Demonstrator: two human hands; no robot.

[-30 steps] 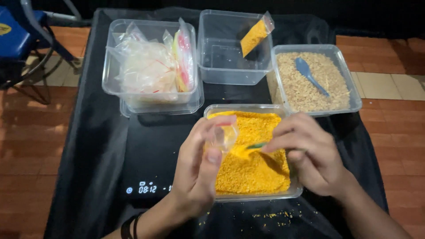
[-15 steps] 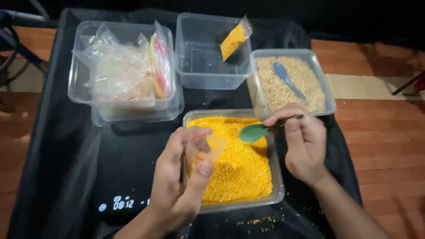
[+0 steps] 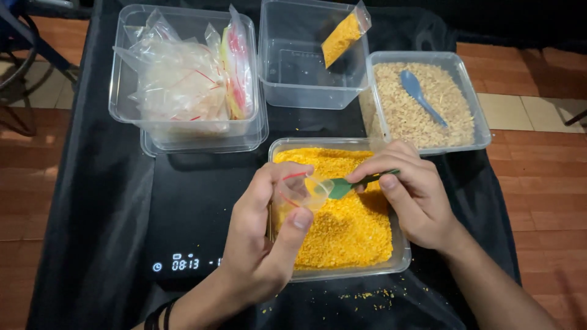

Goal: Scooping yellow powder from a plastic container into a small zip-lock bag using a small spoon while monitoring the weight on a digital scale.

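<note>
My left hand [image 3: 263, 238] pinches a small clear plastic bag [image 3: 299, 192] open over a clear tub of yellow crumbs [image 3: 354, 244]. My right hand [image 3: 409, 195] holds a green spoon [image 3: 348, 184] by its handle, with the bowl tipped at the bag's mouth. Both hands hover over the tub, almost touching each other.
A tub of pale grains with a blue spoon [image 3: 422, 95] stands at the back right. An empty-looking clear tub [image 3: 306, 73] holds one filled yellow bag [image 3: 342, 36]. A tub of empty plastic bags [image 3: 183, 79] is at the back left. A black scale with a lit display [image 3: 183, 264] lies under my left hand.
My right hand has carried the green spoon leftward from over the tub's far right side to the mouth of the bag. My left hand has kept hold of the bag.
</note>
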